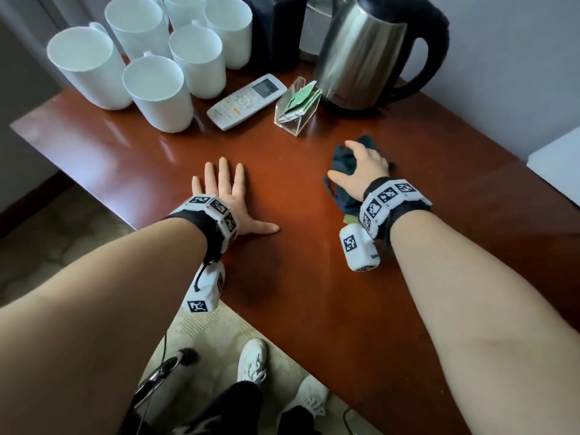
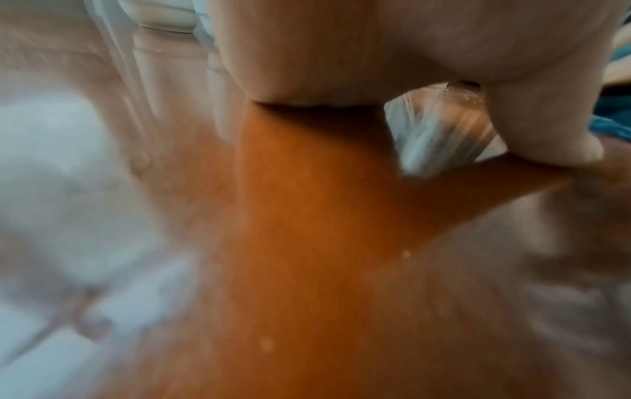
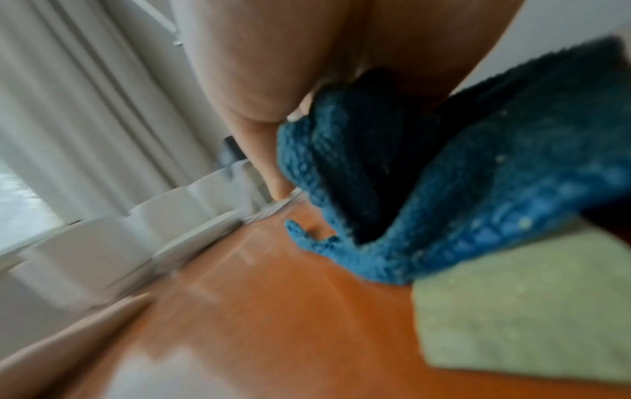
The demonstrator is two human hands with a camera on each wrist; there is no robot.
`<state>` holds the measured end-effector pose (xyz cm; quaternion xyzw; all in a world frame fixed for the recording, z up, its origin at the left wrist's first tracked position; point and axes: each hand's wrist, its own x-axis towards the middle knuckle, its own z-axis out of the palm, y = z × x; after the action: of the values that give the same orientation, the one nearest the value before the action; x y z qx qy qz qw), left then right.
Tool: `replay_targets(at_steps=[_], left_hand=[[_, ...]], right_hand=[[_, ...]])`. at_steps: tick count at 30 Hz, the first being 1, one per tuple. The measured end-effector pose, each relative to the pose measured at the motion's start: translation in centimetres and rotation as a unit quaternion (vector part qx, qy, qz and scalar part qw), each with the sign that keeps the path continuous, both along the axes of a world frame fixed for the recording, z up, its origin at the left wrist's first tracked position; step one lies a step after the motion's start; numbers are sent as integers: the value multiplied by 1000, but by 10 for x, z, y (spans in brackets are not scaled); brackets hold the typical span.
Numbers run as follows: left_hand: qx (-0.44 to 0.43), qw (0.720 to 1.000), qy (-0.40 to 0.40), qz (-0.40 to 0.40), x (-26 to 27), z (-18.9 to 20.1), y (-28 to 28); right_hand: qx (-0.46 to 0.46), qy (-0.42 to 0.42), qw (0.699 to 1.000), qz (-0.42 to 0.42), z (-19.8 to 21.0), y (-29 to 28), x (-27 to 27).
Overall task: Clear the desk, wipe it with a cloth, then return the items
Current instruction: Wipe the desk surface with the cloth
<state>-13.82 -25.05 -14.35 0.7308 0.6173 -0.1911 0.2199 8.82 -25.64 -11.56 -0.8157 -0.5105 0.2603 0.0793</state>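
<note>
My right hand [image 1: 361,164] grips a bunched dark blue cloth [image 1: 343,161] that lies on the reddish-brown desk [image 1: 282,277], right of centre. The right wrist view shows the blue cloth [image 3: 444,189] under my palm, with a pale green patch [image 3: 529,310] at its near edge. My left hand [image 1: 224,193] lies flat on the desk with fingers spread and holds nothing. At the back of the desk stand several white mugs [image 1: 157,89], a white remote [image 1: 246,102], a clear holder of sachets [image 1: 296,105] and a steel kettle [image 1: 373,51].
A dark box [image 1: 276,29] stands behind the mugs, next to the kettle. A white surface [image 1: 558,164] adjoins the desk at the far right. The desk's left edge drops to a patterned carpet [image 1: 47,240]. My shoes [image 1: 252,361] are below the near edge.
</note>
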Motion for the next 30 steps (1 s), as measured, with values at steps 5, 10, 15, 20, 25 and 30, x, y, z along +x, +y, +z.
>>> replay_targets(at_steps=[5,10,15,20,25,30], left_hand=[[-12,1000,0,-9,-2,0,3],[-18,1000,-12,-11,-4,2,3],[-17,1000,-17,-8,-4,3,2],[-19,1000,-13,-8,-4,6,1],[-23,1000,-14,-6,-4,6,1],[-17,1000,-18,-8,-5,6,1]], right_hand=[[94,71,991,67,-4,12,-63],[5,-8,982,188,-1,11,-61],[-65,-180,950,248,-12,11,-72],[-87,-176,969,153,-11,-13,-43],[-175,-179,965,80,6,-65,-16],[-190,-132,951,207,16,-96,-33]])
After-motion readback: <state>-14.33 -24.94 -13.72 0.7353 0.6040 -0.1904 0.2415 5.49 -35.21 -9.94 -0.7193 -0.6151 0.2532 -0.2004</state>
